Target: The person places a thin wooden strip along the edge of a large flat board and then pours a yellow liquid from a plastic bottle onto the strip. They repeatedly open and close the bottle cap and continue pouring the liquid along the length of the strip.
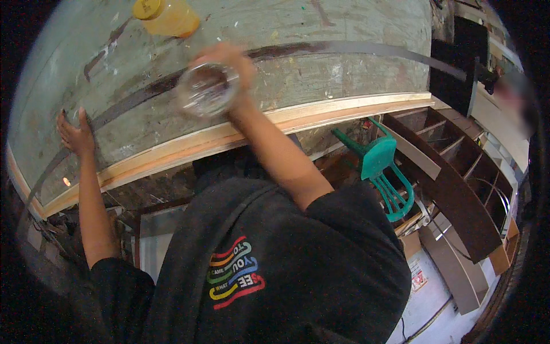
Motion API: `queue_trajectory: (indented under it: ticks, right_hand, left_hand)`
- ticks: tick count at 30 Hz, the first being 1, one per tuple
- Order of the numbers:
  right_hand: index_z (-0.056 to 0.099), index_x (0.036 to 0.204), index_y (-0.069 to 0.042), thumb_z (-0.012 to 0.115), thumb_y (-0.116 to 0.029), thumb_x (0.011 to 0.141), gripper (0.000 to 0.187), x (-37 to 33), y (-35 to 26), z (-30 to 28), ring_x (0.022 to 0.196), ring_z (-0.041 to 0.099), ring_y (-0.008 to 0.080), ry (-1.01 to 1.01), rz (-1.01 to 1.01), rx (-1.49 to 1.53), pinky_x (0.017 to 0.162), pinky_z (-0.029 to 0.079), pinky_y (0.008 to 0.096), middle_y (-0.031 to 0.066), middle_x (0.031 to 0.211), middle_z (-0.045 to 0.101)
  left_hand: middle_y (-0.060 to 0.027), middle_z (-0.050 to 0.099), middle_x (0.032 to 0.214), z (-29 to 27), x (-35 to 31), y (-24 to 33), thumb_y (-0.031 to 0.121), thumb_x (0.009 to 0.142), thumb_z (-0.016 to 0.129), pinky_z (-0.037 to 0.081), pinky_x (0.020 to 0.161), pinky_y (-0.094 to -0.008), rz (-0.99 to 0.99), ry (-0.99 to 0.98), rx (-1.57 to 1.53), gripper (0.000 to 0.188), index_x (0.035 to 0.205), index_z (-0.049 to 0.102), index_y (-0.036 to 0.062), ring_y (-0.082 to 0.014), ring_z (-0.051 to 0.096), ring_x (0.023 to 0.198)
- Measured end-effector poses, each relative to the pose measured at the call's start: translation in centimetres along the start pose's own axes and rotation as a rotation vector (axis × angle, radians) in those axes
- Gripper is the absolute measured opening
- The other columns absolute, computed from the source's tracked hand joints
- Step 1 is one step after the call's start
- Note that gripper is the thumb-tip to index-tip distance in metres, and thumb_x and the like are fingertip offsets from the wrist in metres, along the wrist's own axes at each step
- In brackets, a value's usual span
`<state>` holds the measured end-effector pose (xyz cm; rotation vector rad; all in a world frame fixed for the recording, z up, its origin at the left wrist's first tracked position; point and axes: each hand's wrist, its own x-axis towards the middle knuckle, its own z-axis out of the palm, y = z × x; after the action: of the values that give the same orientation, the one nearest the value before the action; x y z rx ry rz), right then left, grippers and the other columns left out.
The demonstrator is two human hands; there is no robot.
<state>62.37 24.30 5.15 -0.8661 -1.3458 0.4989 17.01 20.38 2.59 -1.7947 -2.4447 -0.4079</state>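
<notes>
A long, thin grey strip (378, 50) curves across the worktop, with a dark brown smear along its middle stretch. My right hand (232, 60) grips a clear round container (209, 89) over the strip. Both are blurred by motion, and what is inside the container cannot be made out clearly. Farther left, my left hand (75, 133) rests beside the strip with its fingers apart and nothing in them. Beyond my right hand, a jar with a yellow lid and yellow-orange contents (172, 18) lies tilted on the worktop.
The stained grey-green worktop (344, 74) has a pale wooden edge (344, 108) on my side. At the right stand a green plastic chair (379, 157) and a dark brown shelf unit (438, 189). Loose boards (452, 269) lean below it.
</notes>
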Motion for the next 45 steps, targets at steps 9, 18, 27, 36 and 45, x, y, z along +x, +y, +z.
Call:
queue_trajectory:
  ticks: [9,18,27,36,45]
  right_hand:
    - [0.055,0.115,-0.003,0.072,-0.026,0.082,0.043,-0.1,-0.7,-6.5,0.099,0.058,0.02,0.151,0.269,0.133,0.095,0.045,0.0323,0.0084,0.105,0.062]
    - [0.059,0.084,-0.009,0.073,-0.034,0.068,0.033,1.5,-1.3,-8.0,0.074,0.06,0.0254,-0.19,0.136,-0.352,0.076,0.049,0.0402,0.0042,0.078,0.062]
    - [0.051,0.114,-0.001,0.071,-0.021,0.082,0.042,2.3,1.6,-13.8,0.088,0.065,0.0243,0.2,0.164,-0.182,0.087,0.054,0.0417,0.0139,0.097,0.067]
    - [0.052,0.117,-0.001,0.076,-0.02,0.08,0.048,2.5,2.9,-17.5,0.088,0.065,0.0218,0.329,0.391,-0.069,0.081,0.057,0.0382,0.0118,0.099,0.066]
    - [0.069,0.096,-0.006,0.074,-0.038,0.081,0.036,-1.7,-1.4,-1.1,0.093,0.067,0.0253,-0.364,0.442,-0.271,0.086,0.054,0.0435,0.0057,0.1,0.067]
  left_hand:
    - [-0.0103,0.036,0.159,1.1,-0.2,-1.6,0.073,0.086,0.056,0.016,0.117,-0.0609,-0.001,0.042,0.107,0.086,0.151,0.039,0.0192,-0.0342,0.026,0.149]
    - [-0.0124,0.03,0.162,0.3,-0.2,-0.6,0.074,0.085,0.056,0.015,0.118,-0.0605,-0.031,-0.051,0.039,0.088,0.153,0.037,0.0202,-0.0344,0.023,0.151]
    - [-0.0122,0.03,0.162,0.8,-0.1,-0.4,0.071,0.088,0.057,0.014,0.118,-0.0598,-0.02,0.037,0.096,0.083,0.152,0.038,0.0215,-0.0329,0.023,0.151]
    - [-0.0101,0.03,0.163,0.8,0.0,-0.4,0.071,0.086,0.058,0.013,0.118,-0.0602,-0.048,0.011,0.066,0.085,0.153,0.037,0.0221,-0.0326,0.022,0.152]
    - [-0.0089,0.03,0.162,0.6,0.0,-0.3,0.075,0.086,0.055,0.012,0.118,-0.0628,-0.032,0.001,0.025,0.087,0.153,0.036,0.0231,-0.0334,0.021,0.152]
